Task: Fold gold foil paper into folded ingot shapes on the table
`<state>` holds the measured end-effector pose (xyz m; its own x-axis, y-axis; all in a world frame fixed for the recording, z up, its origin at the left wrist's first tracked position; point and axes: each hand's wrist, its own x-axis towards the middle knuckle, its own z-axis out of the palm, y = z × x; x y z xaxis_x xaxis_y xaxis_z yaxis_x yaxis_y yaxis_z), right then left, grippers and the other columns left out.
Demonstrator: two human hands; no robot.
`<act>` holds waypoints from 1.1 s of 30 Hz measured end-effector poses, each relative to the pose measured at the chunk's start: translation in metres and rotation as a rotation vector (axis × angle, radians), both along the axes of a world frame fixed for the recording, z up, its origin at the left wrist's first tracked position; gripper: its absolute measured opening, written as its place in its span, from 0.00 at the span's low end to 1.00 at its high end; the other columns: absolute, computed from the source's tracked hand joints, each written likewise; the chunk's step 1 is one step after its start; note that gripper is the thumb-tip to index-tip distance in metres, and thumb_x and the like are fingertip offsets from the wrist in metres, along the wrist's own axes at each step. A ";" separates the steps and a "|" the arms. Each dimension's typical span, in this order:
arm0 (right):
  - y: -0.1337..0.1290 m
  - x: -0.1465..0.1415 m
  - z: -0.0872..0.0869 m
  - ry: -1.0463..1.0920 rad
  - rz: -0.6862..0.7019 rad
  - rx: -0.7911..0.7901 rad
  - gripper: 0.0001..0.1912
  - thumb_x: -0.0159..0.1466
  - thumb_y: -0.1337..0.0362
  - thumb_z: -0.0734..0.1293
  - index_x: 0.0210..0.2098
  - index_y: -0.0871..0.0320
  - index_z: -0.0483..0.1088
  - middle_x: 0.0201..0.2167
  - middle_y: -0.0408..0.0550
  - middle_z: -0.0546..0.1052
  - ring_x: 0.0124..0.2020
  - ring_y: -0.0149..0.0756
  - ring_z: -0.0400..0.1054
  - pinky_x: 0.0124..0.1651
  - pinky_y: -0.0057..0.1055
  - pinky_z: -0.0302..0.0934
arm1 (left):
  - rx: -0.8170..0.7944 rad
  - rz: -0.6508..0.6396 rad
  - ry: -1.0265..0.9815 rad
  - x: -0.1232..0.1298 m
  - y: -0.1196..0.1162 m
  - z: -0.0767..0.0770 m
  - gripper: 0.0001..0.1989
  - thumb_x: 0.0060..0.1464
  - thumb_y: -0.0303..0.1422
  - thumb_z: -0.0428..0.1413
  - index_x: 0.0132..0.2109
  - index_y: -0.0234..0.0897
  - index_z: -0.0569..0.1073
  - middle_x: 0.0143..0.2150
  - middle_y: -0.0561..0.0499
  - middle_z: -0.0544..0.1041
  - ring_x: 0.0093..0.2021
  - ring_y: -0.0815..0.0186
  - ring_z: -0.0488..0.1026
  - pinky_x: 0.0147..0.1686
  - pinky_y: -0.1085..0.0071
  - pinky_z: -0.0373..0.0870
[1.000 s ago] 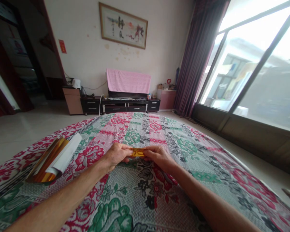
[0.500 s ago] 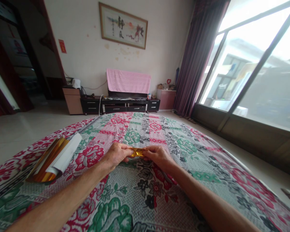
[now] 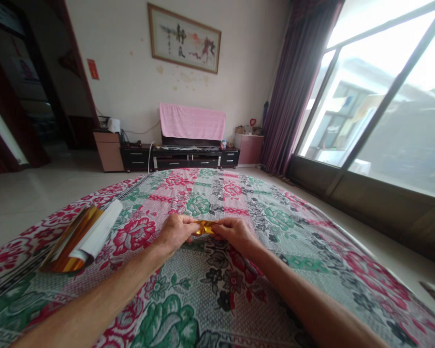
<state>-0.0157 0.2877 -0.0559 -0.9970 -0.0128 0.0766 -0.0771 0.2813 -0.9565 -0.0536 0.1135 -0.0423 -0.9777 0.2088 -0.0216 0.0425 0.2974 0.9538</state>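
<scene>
A small piece of shiny gold foil paper is held between both hands above the middle of the flowered tablecloth. My left hand pinches its left end between thumb and fingers. On the other end, my right hand has its thumb and fingers closed. The foil looks folded and creased, and its ends are hidden under the fingertips. To the left of my left forearm lie loosely rolled gold and white sheets on the cloth.
Beyond the round table stands a low black cabinet with a pink cloth over the object on it. A framed picture hangs on the wall. Purple curtains and a large window are on the right.
My right hand has shifted very slightly left, and a little less of the gold foil shows between the hands. Both hands keep their grip.
</scene>
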 end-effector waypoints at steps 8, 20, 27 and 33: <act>-0.002 0.007 0.009 -0.020 0.026 -0.037 0.09 0.56 0.62 0.64 0.29 0.57 0.76 0.22 0.43 0.74 0.21 0.26 0.63 0.25 0.24 0.56 | -0.057 0.014 0.030 0.001 0.000 0.001 0.15 0.39 0.35 0.56 0.33 0.29 0.78 0.27 0.45 0.78 0.20 0.68 0.68 0.19 0.75 0.64; -0.003 0.002 0.003 -0.024 -0.016 -0.075 0.10 0.54 0.62 0.65 0.32 0.59 0.77 0.22 0.42 0.76 0.21 0.26 0.64 0.26 0.23 0.57 | -0.085 0.020 0.073 0.001 0.001 -0.001 0.15 0.39 0.35 0.56 0.33 0.29 0.79 0.26 0.46 0.78 0.21 0.68 0.70 0.20 0.75 0.65; -0.004 0.001 0.001 -0.014 -0.041 -0.098 0.11 0.55 0.62 0.65 0.33 0.59 0.77 0.24 0.44 0.76 0.21 0.26 0.64 0.25 0.22 0.56 | -0.083 0.019 0.086 0.002 0.002 0.000 0.14 0.40 0.35 0.56 0.32 0.30 0.78 0.26 0.47 0.78 0.20 0.70 0.69 0.19 0.76 0.65; -0.004 0.000 0.000 -0.012 -0.060 -0.099 0.09 0.54 0.64 0.66 0.32 0.58 0.77 0.23 0.44 0.76 0.21 0.25 0.64 0.25 0.23 0.57 | -0.089 0.052 0.100 0.000 0.002 -0.004 0.13 0.40 0.36 0.56 0.31 0.32 0.78 0.24 0.50 0.77 0.20 0.70 0.69 0.18 0.77 0.64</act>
